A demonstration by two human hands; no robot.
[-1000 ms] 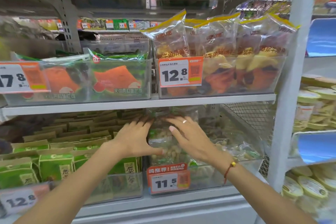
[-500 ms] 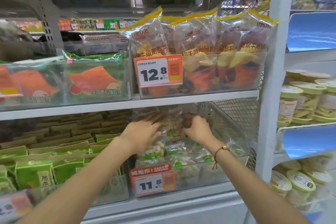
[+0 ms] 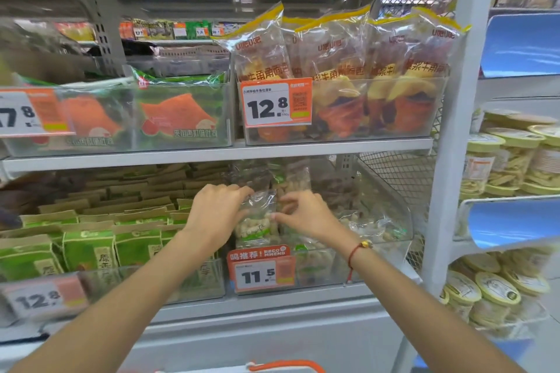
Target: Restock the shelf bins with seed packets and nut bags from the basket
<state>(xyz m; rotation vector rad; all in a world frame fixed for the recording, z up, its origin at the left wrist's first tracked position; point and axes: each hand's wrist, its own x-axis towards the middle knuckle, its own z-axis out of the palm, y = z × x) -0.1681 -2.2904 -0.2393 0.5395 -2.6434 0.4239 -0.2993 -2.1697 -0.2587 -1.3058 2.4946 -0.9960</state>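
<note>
Two hands at the lower-shelf nut bin.
Left hand [image 3: 216, 215] and right hand [image 3: 306, 215] each pinch one clear nut bag [image 3: 257, 221], upright in the clear bin [image 3: 378, 263] behind the 11.5 price tag [image 3: 261, 269].

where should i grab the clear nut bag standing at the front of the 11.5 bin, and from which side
Grip the nut bag by its flat, empty top, probably from above and in front. It stands upright, the nuts sit low, and the bin front covers its base. The left hand and right hand already pinch its upper edges from either side.
</note>
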